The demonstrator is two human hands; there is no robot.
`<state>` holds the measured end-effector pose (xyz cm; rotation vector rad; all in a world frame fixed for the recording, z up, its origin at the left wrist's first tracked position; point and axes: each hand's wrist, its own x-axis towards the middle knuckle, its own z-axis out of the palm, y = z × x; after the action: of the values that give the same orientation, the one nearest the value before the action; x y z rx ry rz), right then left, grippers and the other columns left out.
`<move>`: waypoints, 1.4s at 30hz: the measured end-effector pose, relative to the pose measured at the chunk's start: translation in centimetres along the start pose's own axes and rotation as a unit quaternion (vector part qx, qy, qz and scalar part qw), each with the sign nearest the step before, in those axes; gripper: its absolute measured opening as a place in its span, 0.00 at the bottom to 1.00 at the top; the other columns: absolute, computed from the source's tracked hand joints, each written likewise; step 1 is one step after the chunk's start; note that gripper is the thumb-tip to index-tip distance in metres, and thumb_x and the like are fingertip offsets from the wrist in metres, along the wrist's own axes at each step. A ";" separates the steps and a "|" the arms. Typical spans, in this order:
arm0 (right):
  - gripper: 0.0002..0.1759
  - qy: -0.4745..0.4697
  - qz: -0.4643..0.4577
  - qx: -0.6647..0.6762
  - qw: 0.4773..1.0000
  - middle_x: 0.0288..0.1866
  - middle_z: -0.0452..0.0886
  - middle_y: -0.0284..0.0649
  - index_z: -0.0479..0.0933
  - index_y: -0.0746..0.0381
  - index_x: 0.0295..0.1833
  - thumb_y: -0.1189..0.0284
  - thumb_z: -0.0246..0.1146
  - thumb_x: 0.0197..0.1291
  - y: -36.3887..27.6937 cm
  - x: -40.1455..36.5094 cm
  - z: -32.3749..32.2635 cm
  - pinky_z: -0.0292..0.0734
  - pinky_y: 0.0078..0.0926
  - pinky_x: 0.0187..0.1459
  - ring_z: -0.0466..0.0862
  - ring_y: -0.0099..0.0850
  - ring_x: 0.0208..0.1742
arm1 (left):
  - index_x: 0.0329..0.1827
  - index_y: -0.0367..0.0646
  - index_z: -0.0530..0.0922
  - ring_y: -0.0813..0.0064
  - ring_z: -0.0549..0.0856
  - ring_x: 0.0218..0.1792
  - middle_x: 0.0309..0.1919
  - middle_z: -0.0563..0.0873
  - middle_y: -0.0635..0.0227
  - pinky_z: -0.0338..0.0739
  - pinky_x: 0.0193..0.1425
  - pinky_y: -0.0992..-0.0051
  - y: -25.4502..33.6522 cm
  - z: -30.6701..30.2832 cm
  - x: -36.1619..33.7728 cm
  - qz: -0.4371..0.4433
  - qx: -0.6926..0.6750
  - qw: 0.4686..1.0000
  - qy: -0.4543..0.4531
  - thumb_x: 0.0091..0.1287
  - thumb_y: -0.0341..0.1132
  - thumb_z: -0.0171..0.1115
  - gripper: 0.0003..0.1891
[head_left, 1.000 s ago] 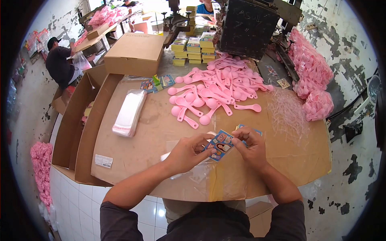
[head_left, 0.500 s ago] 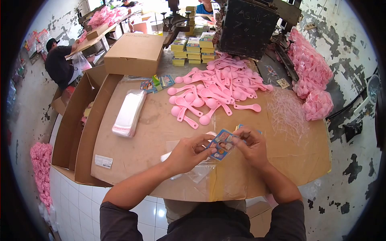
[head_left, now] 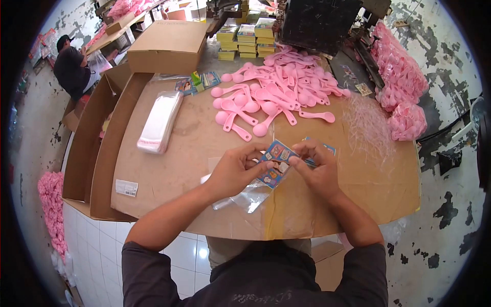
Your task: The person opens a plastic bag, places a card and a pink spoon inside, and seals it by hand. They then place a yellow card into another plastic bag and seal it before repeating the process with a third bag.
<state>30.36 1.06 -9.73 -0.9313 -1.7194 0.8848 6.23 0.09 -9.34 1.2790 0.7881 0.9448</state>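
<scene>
A blue printed card (head_left: 274,176) is held up between both hands above the cardboard-covered table. My left hand (head_left: 238,171) pinches its left edge between thumb and fingers. On the opposite side, the fingertips of my right hand (head_left: 319,166) grip the card's right edge. Beneath my left hand lies clear plastic packaging (head_left: 250,198), partly hidden by the wrist. More blue cards (head_left: 327,149) show behind my right fingers. Farther back is a heap of pink measuring spoons (head_left: 281,92), some spilling toward my hands.
A stack of clear plastic sleeves (head_left: 159,123) lies left. A closed cardboard box (head_left: 166,43), an open carton (head_left: 110,153) and piled card stacks (head_left: 246,38) surround the work area. Shredded strands (head_left: 368,125) and bagged pink spoons (head_left: 406,122) are right. A person (head_left: 74,69) sits far left.
The card has tilted more upright between my hands, and both hands have shifted slightly. The whole view has tipped, so the table sits higher in the picture.
</scene>
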 end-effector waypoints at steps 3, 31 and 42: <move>0.12 -0.021 -0.011 -0.010 1.000 0.42 0.84 0.35 0.84 0.64 0.52 0.76 0.74 0.64 0.0 0.2 -0.1 0.78 0.24 0.43 0.82 0.24 0.41 | 0.69 0.32 0.75 0.74 0.91 0.51 0.51 0.90 0.59 0.89 0.56 0.74 0.4 0.1 0.0 -0.004 -0.006 1.000 0.002 0.77 0.25 0.64 0.19; 0.10 -0.058 0.002 -0.069 0.996 0.43 0.85 0.39 0.86 0.66 0.51 0.77 0.72 0.66 -0.7 0.6 -0.1 0.78 0.23 0.41 0.83 0.25 0.40 | 0.67 0.29 0.78 0.78 0.90 0.50 0.50 0.91 0.60 0.86 0.55 0.76 -0.2 -0.6 0.5 -0.032 -0.035 0.998 -0.038 0.77 0.27 0.66 0.19; 0.12 -0.080 -0.119 -0.330 0.933 0.48 0.85 0.43 0.85 0.64 0.54 0.74 0.66 0.68 3.7 8.3 -8.2 0.80 0.38 0.56 0.85 0.39 0.51 | 0.68 0.29 0.77 0.80 0.90 0.48 0.50 0.91 0.60 0.85 0.51 0.79 0.3 -1.1 0.5 -0.043 -0.025 0.999 0.005 0.78 0.28 0.64 0.19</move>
<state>36.69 11.22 -7.34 -1.0597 -2.2743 0.2109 5.46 1.01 -9.19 1.1896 0.8156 0.8972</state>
